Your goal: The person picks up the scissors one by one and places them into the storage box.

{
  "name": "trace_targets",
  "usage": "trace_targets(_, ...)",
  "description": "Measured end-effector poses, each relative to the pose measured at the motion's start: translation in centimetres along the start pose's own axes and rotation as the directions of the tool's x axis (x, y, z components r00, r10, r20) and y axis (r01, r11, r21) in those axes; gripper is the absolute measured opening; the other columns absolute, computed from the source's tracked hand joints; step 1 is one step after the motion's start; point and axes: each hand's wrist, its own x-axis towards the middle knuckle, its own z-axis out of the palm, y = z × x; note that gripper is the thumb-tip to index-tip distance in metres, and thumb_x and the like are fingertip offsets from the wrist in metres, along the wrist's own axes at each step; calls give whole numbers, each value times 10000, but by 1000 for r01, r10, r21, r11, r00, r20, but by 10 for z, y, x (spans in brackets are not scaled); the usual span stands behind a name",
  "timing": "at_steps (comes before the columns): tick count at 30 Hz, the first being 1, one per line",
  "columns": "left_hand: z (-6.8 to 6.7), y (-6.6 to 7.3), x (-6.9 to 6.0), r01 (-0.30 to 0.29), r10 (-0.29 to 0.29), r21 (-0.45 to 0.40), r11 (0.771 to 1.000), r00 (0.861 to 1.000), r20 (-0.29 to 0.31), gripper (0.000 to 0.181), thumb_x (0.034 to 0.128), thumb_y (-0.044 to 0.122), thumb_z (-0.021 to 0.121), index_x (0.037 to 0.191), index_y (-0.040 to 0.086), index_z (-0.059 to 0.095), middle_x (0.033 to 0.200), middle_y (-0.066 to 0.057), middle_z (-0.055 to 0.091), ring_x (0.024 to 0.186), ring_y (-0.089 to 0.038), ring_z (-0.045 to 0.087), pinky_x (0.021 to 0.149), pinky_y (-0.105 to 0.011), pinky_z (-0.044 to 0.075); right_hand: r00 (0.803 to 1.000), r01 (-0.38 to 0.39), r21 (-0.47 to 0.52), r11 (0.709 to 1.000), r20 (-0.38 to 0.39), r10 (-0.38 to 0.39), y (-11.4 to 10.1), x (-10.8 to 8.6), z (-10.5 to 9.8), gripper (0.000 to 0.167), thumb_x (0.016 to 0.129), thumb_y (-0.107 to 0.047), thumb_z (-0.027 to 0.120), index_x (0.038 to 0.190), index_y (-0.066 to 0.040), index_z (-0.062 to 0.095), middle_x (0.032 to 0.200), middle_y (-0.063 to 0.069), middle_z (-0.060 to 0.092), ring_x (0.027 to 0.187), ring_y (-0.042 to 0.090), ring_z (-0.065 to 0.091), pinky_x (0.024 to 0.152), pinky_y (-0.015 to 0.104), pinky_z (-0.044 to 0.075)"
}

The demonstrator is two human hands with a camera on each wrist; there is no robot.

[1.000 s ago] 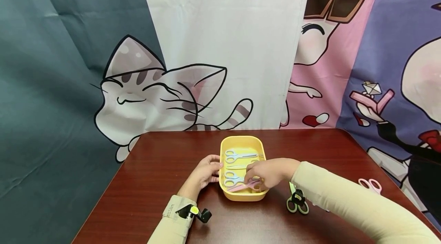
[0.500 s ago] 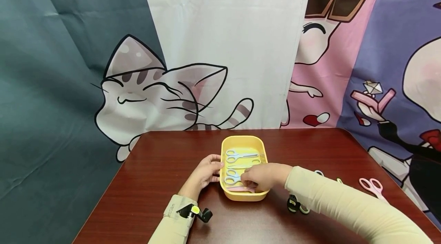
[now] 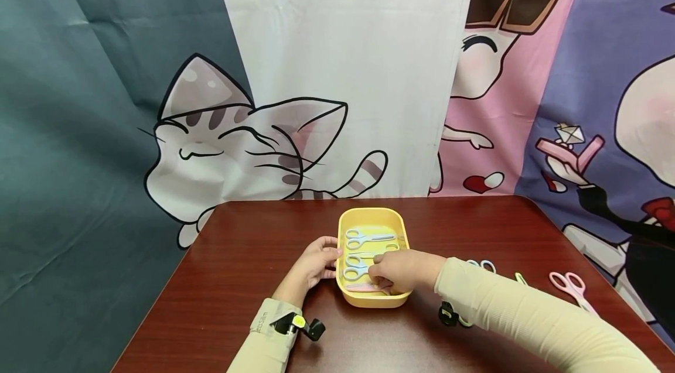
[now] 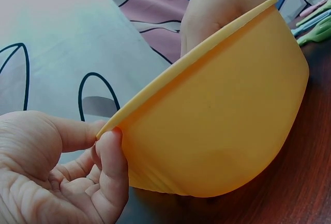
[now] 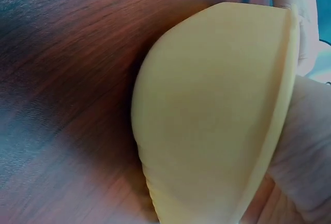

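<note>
A yellow tray (image 3: 375, 302) stands on the table, its outer wall (image 4: 217, 115) filling much of the left wrist view. My left hand (image 3: 317, 260) pinches its left rim between thumb and fingers (image 4: 109, 149). Inside, blue scissors (image 3: 371, 238) lie at the back, green scissors (image 3: 360, 255) in the middle, and a second blue pair (image 3: 354, 268) and pink scissors (image 3: 362, 287) nearer the front. My right hand (image 3: 403, 270) reaches in over the right side, covering parts of the two front pairs. Its fingertips are hidden, so its hold cannot be made out.
Right of the tray on the table (image 3: 253, 244) are blue handles (image 3: 487, 266), a green piece (image 3: 520, 279) and pink scissors (image 3: 572, 288). A green-handled pair (image 3: 465, 321) is mostly behind my right wrist camera (image 3: 448, 314). A printed curtain (image 3: 337, 39) hangs behind.
My right hand has shifted slightly left and lower inside the tray. The pink scissors there lie flatter, and the front blue pair has turned a little. My left hand stays on the rim.
</note>
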Motion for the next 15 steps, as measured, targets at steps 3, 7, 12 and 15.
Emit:
trace_targets(3, 0, 0, 0, 2, -2, -2, 1000, 1000, 3, 379, 1001, 66, 594, 1339, -23, 448, 1080, -168, 651, 686, -126, 608, 499, -221, 536, 998, -7, 41, 999, -59, 10, 8, 2, -5, 150, 859, -173, 786, 916, -216, 654, 830, -101, 533, 713, 41, 464, 638, 199, 439)
trace_targets(7, -1, 0, 0, -1, 1, 4, 1000, 1000, -1, 388, 1002, 60, 586, 1350, -30, 437, 1074, -167, 651, 681, -125, 608, 498, -220, 535, 971, -88, -8, 996, -225, 84, 25, 9, -7, 120, 852, -175, 788, 899, -177, 678, 826, -73, 576, 709, 76, 484, 634, 258, 472)
trace_targets(12, -1, 0, 0, -4, 4, 5, 1000, 1000, 2, 386, 1000, 63, 590, 1344, -27, 440, 1076, -164, 656, 685, -125, 610, 503, -222, 540, 942, -181, -33, 983, -294, 164, 44, 19, 3, 154, 840, -136, 787, 831, -160, 635, 768, -75, 512, 662, 95, 456, 585, 256, 435)
trace_targets(15, 0, 0, 0, -2, 2, 5, 1000, 1000, 0, 375, 995, 63, 597, 1332, -20, 453, 1070, -154, 662, 689, -123, 611, 504, -222, 542, 937, -194, -28, 981, -300, 177, 48, 24, 9, 192, 844, -138, 772, 771, -177, 599, 725, -83, 455, 633, 89, 412, 559, 239, 383)
